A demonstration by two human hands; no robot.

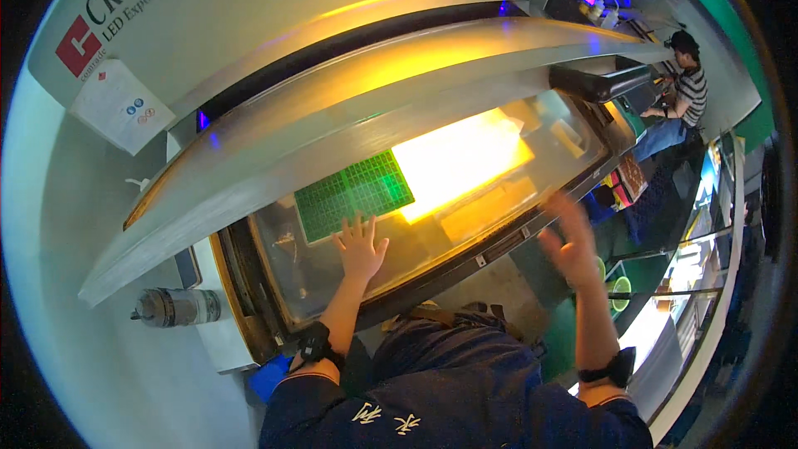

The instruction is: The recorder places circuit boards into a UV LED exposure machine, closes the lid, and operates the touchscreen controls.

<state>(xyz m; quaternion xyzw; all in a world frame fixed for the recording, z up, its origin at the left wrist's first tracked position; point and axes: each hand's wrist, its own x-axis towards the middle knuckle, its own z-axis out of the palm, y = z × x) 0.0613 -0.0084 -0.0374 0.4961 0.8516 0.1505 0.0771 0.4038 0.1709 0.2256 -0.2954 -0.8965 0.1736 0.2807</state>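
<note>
My left hand [361,251] is open with its fingers spread. Its fingertips are at the near edge of a green gridded panel [353,198], which looks like a circuit board panel. That panel lies on the clear-covered bed [324,274] of a large exposure machine, left of a brightly lit yellow-white rectangle [461,162]. Off to the right, my right hand [572,241] is raised near the bed's front rail, a little blurred, with its fingers stretched out and nothing visible in it.
The machine's long raised lid [349,108] hangs over the bed's far side, with a black handle [600,83] at its right. A dark bottle [176,308] lies at the left. At the far right a person [686,87] works at another station. Green baskets [619,293] stand low at the right.
</note>
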